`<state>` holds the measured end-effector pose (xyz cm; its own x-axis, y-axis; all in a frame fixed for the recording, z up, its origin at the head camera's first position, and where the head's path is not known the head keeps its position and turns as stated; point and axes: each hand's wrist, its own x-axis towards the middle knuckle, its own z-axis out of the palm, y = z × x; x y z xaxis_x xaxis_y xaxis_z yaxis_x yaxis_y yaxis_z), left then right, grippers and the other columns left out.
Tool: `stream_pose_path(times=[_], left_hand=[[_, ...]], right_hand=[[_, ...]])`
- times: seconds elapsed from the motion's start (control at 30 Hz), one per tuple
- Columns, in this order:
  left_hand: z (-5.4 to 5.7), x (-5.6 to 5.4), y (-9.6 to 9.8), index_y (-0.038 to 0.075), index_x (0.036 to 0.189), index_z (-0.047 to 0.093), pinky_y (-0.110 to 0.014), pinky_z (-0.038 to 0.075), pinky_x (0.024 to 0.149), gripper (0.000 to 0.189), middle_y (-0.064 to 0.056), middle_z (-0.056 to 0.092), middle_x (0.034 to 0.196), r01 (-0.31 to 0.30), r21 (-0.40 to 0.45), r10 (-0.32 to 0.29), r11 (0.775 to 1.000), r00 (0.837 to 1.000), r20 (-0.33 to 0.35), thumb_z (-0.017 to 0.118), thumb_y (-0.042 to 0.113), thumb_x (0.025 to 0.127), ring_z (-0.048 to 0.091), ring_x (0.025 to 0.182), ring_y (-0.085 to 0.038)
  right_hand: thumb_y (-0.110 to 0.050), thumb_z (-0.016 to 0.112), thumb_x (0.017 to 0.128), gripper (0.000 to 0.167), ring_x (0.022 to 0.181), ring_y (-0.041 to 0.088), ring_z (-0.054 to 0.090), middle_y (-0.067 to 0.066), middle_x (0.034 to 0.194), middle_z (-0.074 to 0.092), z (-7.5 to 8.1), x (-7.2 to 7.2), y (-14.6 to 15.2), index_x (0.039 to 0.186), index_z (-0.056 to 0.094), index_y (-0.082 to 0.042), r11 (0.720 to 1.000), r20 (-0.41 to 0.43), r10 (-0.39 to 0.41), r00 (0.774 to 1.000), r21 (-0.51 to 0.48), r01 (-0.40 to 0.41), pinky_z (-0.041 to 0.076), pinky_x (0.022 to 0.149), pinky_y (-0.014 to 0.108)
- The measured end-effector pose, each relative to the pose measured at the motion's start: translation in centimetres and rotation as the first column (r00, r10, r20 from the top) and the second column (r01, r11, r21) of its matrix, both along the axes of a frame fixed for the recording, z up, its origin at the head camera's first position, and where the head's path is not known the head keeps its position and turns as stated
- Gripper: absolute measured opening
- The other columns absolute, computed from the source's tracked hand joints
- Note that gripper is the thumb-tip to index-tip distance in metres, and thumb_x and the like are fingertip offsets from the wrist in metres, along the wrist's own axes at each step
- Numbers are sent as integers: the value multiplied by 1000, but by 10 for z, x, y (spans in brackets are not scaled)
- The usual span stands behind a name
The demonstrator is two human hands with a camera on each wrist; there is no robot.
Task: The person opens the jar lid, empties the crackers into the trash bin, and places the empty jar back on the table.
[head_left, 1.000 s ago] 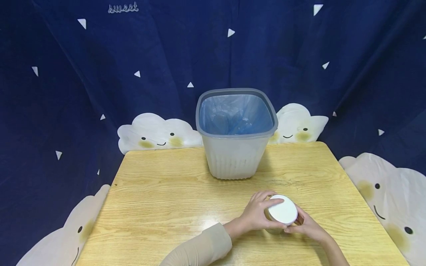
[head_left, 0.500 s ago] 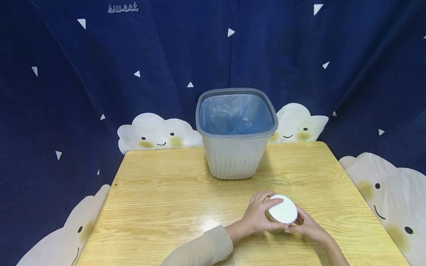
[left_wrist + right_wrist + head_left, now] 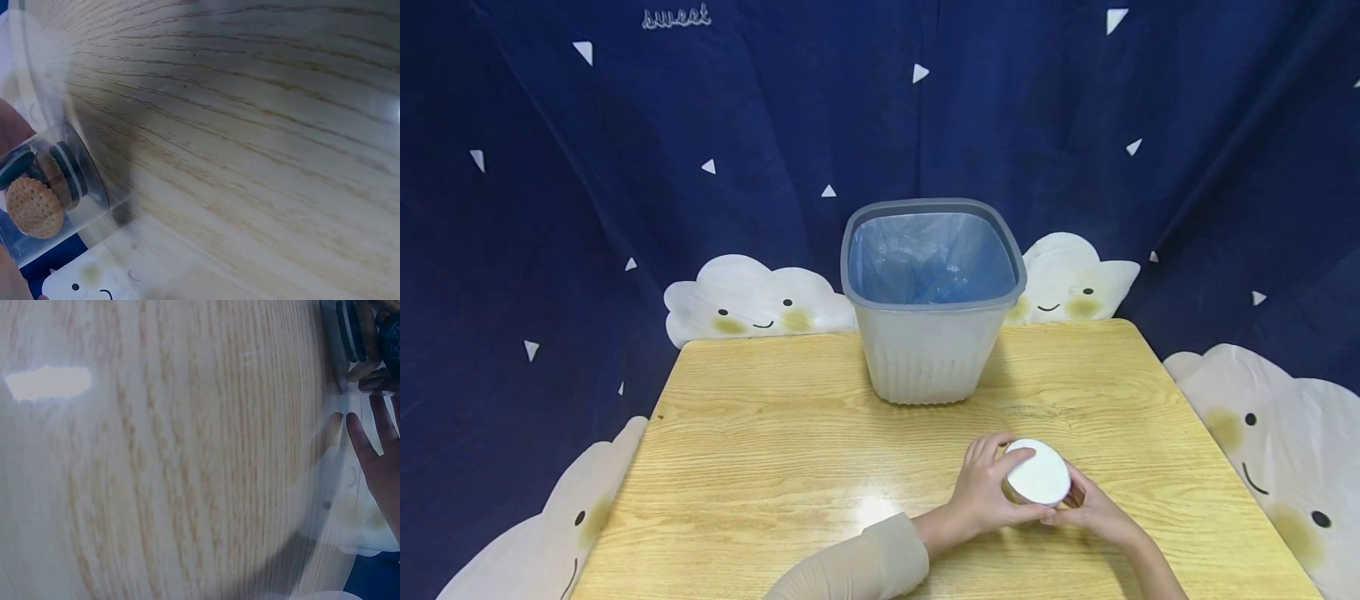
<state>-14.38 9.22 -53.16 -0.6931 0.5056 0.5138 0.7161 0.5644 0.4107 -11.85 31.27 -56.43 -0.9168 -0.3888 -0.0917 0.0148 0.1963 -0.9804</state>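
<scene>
A clear jar (image 3: 92, 172) with a round white lid (image 3: 1039, 473) is held over the right front part of the table. Inside it, in the left wrist view, I make out a round golden biscuit (image 3: 34, 209) and dark sandwich cookies (image 3: 70, 170) with a pale filling. My left hand (image 3: 987, 492) grips the lid from the left, one finger lying over its top. From the right, my right hand (image 3: 1093, 510) holds the jar's side below the lid; its far fingers are partly hidden. The right wrist view catches only a corner of the jar (image 3: 342, 347).
Behind the hands, a whitish bin (image 3: 925, 354) with a grey rim and blue liner bag (image 3: 887, 250) stands on the wooden table (image 3: 760, 433). A dark blue curtain (image 3: 775, 100) with white triangles and smiling clouds hangs around the table edges.
My left hand has turned slightly on the lid, its wrist and sleeve shifting a little to the right. The right hand stays where it was.
</scene>
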Motion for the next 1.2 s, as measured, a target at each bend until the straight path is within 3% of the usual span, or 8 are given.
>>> stream_pose_path(times=[0.23,0.47,0.63,0.73,0.83,0.97,1.1,1.2], left_hand=[[2,2,0,25,122,54,-35,32,101,75,2,42,127,-8,-6,8,1000,1000,28,74,62,60,38,119,-13],[4,2,-2,29,126,49,-39,32,102,78,2,38,131,-8,-80,12,997,998,57,71,65,61,35,122,-15],[6,-4,-6,31,130,43,-37,32,102,81,1,33,138,39,-153,-31,987,998,52,70,66,62,31,127,-17],[10,-11,-10,33,134,40,-38,29,104,84,1,28,143,109,-187,-95,976,992,86,70,65,62,28,130,-17],[15,-21,-14,33,137,36,-42,24,107,85,2,24,146,231,-211,-203,950,968,147,71,61,64,24,134,-17],[21,-35,-19,32,141,32,-44,16,110,88,4,19,150,394,-213,-338,894,906,254,74,53,66,16,136,-14],[25,-46,-22,30,141,32,-43,12,111,89,6,15,151,462,-190,-392,866,864,315,76,49,66,14,137,-11],[29,-52,-22,30,141,34,-43,13,110,87,6,16,152,483,-199,-405,853,852,332,76,49,67,15,138,-14]], right_hand=[[-2,67,77,89,111,-14,40,-28,124,38,0,0,-1,142,7,8,1000,-10,-9,1000,6,9,34,90,10],[-2,67,77,88,110,-13,40,-25,124,39,1,0,-1,142,8,9,1000,-16,-18,1000,12,19,34,90,10],[0,65,78,86,111,-13,40,-29,124,40,1,0,-1,140,6,13,1000,-47,5,999,-17,-6,35,90,10],[1,64,78,85,111,-13,40,-29,124,40,1,0,-1,139,6,12,1000,-55,15,998,-23,-16,34,89,9],[1,64,78,85,112,-12,39,-27,126,40,0,0,0,140,7,11,999,-62,32,998,-25,-33,33,89,9],[2,63,79,83,114,-12,38,-6,136,39,0,1,0,140,7,10,998,-87,56,995,-15,-57,35,90,10],[1,64,78,85,113,-15,36,33,138,25,1,1,-2,139,7,12,999,-87,41,995,8,-41,36,91,11],[0,66,77,87,112,-16,36,42,137,16,3,1,-3,139,7,12,1000,-68,25,997,10,-24,34,90,9]])
